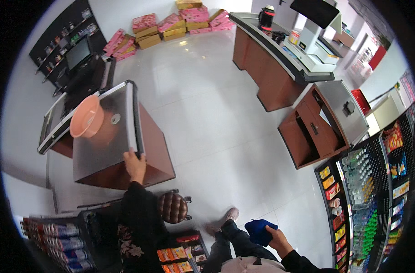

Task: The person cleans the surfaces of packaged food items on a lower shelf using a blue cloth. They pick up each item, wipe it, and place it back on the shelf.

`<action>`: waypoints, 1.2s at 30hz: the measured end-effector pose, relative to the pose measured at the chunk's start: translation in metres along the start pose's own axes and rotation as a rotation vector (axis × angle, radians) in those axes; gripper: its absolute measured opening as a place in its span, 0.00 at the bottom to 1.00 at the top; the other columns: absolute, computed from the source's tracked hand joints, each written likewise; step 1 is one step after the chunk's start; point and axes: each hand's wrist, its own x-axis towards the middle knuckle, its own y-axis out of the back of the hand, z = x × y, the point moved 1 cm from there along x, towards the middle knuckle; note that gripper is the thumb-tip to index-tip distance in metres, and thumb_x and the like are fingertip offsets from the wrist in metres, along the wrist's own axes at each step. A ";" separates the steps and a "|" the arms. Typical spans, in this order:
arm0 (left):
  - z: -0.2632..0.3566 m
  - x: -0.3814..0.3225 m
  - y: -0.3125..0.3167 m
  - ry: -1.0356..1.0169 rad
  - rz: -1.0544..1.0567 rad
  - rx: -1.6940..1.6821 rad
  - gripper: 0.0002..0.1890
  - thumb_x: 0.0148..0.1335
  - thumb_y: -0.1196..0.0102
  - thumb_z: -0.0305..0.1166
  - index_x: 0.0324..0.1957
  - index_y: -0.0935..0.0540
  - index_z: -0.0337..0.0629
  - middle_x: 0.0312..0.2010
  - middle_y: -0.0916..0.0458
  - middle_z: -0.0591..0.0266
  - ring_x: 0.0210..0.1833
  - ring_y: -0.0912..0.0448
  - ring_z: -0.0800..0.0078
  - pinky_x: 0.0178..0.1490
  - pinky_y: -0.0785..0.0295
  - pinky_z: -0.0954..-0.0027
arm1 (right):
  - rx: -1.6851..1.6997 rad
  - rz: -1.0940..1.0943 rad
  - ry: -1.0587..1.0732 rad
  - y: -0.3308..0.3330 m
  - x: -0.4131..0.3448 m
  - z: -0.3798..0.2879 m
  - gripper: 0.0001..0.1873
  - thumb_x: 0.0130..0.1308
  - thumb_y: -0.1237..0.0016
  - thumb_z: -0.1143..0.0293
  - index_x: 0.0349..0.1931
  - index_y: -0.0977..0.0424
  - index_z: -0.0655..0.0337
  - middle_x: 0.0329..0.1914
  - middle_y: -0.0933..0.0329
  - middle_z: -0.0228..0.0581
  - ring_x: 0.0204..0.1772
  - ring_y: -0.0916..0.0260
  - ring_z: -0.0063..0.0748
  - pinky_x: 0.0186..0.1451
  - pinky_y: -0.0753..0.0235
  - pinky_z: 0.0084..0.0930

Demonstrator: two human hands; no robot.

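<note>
My left hand (135,165), in a black sleeve, is at the near corner of a checkout counter (108,157) with a grey metal top and red-brown sides. Its fingers lie over the metal-and-black edge, the thumb on the outer side. On that counter a peach plastic basin (88,116) stands near the far left edge, beside a round hole in the top. Low at my right side, my right hand (279,240) grips a folded dark blue cloth (260,232) by its right end.
A brown cushioned stool (172,207) on casters stands near my left foot. Snack and bottle shelves (361,191) line the right; canned goods (64,242) fill a rack lower left. Across the tiled floor, another counter (275,71) bears a scale or register and thermos. Pink cartons (175,24) lie along the wall.
</note>
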 end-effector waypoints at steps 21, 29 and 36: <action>-0.016 0.078 -0.044 0.013 0.081 0.386 0.43 0.59 0.34 0.52 0.67 0.34 0.32 0.70 0.36 0.38 0.75 0.39 0.47 0.75 0.42 0.51 | -0.246 0.056 -0.081 -0.035 0.082 -0.026 0.21 0.74 0.50 0.63 0.58 0.28 0.71 0.56 0.20 0.47 0.57 0.21 0.35 0.61 0.23 0.31; -0.013 0.079 -0.046 -0.008 0.106 0.442 0.42 0.59 0.35 0.53 0.66 0.34 0.32 0.69 0.34 0.41 0.74 0.37 0.48 0.71 0.39 0.46 | -0.053 -0.012 -0.096 -0.061 0.096 -0.042 0.26 0.71 0.46 0.63 0.63 0.33 0.70 0.59 0.24 0.52 0.59 0.24 0.50 0.65 0.24 0.47; -0.013 0.076 -0.046 -0.001 0.098 0.445 0.41 0.60 0.36 0.53 0.66 0.33 0.33 0.70 0.35 0.43 0.74 0.38 0.49 0.70 0.39 0.46 | -0.007 -0.006 -0.050 -0.073 0.107 -0.052 0.25 0.72 0.47 0.63 0.63 0.33 0.70 0.58 0.24 0.53 0.59 0.23 0.50 0.64 0.23 0.46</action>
